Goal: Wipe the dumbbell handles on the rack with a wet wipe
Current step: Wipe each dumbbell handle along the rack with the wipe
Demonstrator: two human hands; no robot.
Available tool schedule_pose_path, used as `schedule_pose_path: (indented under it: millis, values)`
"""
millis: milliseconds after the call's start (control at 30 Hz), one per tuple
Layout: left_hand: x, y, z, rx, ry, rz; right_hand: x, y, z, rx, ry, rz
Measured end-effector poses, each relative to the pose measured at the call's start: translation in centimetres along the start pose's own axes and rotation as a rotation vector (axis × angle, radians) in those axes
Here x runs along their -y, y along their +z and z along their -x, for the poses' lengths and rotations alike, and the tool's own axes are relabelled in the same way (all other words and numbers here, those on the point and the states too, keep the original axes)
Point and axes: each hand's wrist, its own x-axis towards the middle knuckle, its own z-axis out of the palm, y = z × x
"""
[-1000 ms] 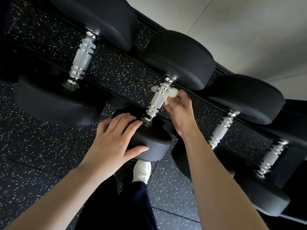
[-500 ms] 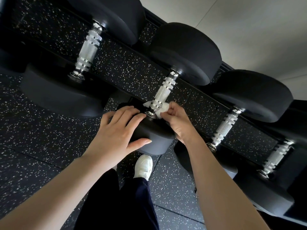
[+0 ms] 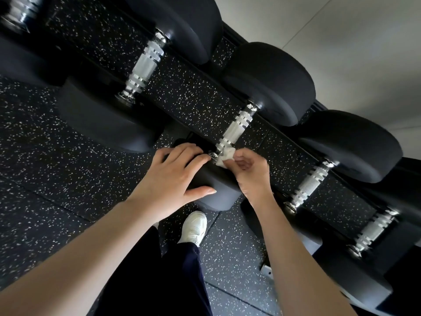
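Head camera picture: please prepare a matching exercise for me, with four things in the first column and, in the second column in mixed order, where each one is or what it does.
Column A
1. left hand
2. right hand
3. wipe
4. shoe

Column B
a. stands on the speckled floor
b. lies against the near end of the metal handle
c. pinches the wipe
d. rests on the dumbbell's black head

Pairs: 1-d, 2-c, 3-b, 4-a
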Motion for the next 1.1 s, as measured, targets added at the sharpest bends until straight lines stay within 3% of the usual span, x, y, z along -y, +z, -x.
schedule_pose_path:
  millis: [200,433,800,1100]
  values:
    - [0.6,-0.1,-0.1,-0.038,0.035,0.047,1.2,0.8,-0.4,-0.055,-0.139,0.12]
    - [1.8,0.2,0.0,-0.048,-0.036,0.155,2.8,1.8,-0.8,-0.083,-0.376,0.436]
    - [1.7,0.9,0.3,-0.053,-0.102,0.23,6.8,2.9,-1.4,0.129,-0.294,1.126]
    - [1.7,1.7,0.4,-0.17,-0.101,0.245,6.8,3.0,-2.1,0.086,-0.249,1.204]
